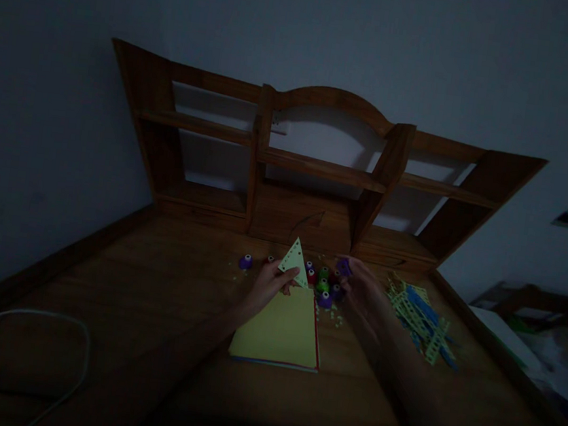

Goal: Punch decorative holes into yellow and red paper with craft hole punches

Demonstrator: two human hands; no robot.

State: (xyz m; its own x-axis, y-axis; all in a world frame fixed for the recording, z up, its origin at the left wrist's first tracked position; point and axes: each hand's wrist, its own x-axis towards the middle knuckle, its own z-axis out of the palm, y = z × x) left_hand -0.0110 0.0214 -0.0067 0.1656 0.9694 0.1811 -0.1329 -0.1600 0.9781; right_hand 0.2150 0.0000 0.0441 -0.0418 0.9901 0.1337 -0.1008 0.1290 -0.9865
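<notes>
My left hand pinches a folded pale yellow paper triangle with several small holes along its edges. It is over the far edge of a stack of yellow paper, where red and blue edges show. My right hand is closed on a purple craft punch, held to the right of the triangle and apart from it. Between and below the hands stand several small craft punches, among them a green one and a purple one. Another purple punch stands to the left.
Tiny paper bits are scattered by the punches. A pile of punched yellow and blue paper strips is at the right. A wooden shelf unit stands along the desk's back. A pale cable loops at the lower left. Lighting is dim.
</notes>
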